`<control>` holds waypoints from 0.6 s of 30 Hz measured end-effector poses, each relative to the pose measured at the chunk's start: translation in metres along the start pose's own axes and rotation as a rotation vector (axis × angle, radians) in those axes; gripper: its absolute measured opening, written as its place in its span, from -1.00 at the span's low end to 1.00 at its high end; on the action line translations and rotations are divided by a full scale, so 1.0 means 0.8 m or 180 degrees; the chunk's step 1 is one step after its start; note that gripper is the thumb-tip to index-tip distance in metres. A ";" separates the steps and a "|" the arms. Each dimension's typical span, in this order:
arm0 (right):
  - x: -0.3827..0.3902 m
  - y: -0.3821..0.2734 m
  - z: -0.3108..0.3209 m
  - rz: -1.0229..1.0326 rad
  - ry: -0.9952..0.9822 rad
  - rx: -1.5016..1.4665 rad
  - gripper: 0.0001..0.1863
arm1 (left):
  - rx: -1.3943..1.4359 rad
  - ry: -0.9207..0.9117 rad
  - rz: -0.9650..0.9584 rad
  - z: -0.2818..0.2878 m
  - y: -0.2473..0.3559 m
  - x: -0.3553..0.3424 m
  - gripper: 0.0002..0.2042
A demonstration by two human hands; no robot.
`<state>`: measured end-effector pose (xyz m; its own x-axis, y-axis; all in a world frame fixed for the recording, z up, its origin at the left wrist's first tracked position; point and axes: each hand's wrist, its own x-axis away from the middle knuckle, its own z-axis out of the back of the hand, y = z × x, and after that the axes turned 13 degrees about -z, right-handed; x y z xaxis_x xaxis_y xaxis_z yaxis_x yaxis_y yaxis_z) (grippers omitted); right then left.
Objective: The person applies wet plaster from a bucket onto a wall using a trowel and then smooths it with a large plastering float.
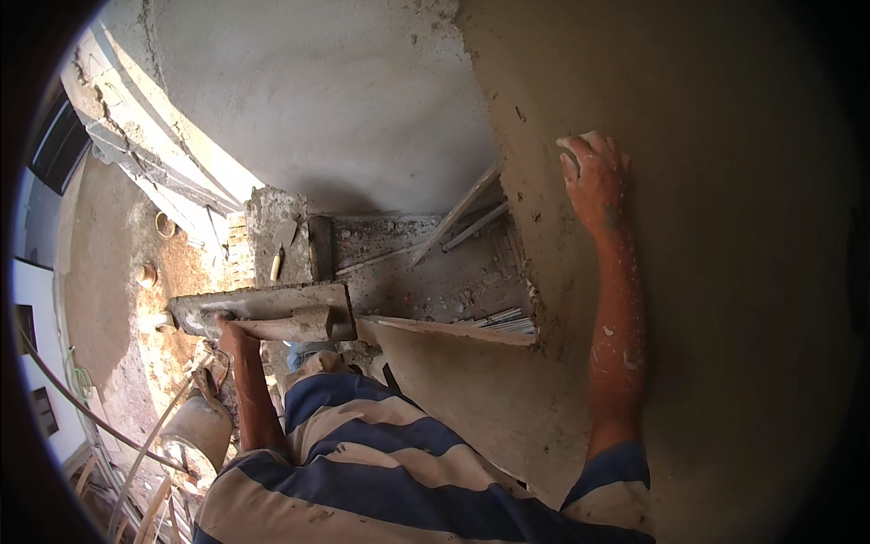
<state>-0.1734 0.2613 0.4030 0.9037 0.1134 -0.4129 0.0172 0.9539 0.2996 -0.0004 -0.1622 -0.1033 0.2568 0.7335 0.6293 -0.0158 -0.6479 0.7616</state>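
Observation:
My left hand [235, 337] is closed round one end of the handle of a long plastering float [285, 299], smeared with grey mortar, held level in front of my body. At the right, my right hand [600, 181] is up against the freshly plastered wall [716, 272]. Its fingers are curled and flecked with white; what they pinch, if anything, is too small to make out. Beyond the float a pointing trowel [283, 245] lies on a rough block ledge [265, 208], its blade facing away from me.
Wooden strips [462, 208] lean in a rubble-strewn recess [399, 272] ahead, under a pale plastered wall [335, 109]. At lower left stands a mortar-crusted drum [199, 426] beside poles. A small pot [145, 275] sits on the sunlit ground, and a dark hose [91, 417] crosses the left edge.

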 end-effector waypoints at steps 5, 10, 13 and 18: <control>-0.110 0.006 -0.107 0.0340 -0.0795 0.0904 -0.75 | 0.0482 0.0521 0.0495 0.011 0.005 -0.008 -0.54; -0.138 0.014 -0.159 0.0505 -0.1246 0.1307 -0.69 | 0.0223 0.1160 0.0249 -0.016 0.041 -0.024 -0.57; -0.152 0.004 -0.167 0.0671 -0.1362 0.1384 -0.67 | 0.0135 0.0924 -0.0042 -0.029 0.058 -0.064 -0.57; -0.157 0.005 -0.184 0.0725 -0.1447 0.1724 -0.75 | -0.0242 0.0795 -0.0377 -0.088 0.083 -0.096 -0.49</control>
<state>-0.3498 0.2915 0.3291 0.9960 0.0538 0.0717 -0.0895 0.6365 0.7660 -0.0889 -0.2470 -0.0898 0.0153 0.8372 0.5467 -0.0748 -0.5443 0.8356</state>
